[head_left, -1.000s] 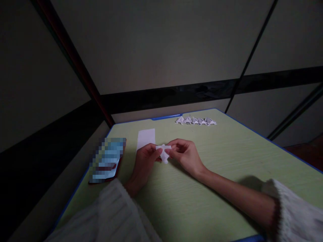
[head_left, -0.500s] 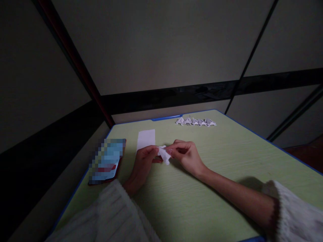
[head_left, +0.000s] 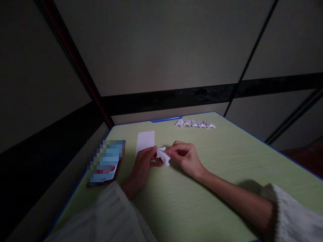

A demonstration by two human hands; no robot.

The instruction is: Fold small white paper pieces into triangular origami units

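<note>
A small white folded paper piece (head_left: pixel 162 156) is pinched between both of my hands, just above the green table (head_left: pixel 214 174). My left hand (head_left: pixel 142 164) grips its left side with thumb and fingers closed. My right hand (head_left: pixel 185 156) pinches its right side with the fingertips. Behind my left hand a flat white sheet of paper (head_left: pixel 145 141) lies on the table. Both of my arms wear white knitted sleeves.
A row of several finished white folded pieces (head_left: pixel 195 124) lies near the table's far edge. A phone in a red case (head_left: pixel 106 163) rests at the left. The table has a blue rim, and dark-framed wall panels stand behind it.
The folded piece has been turned between my fingers, its point now slanting to the lower right. My hands stay in nearly the same spot.
</note>
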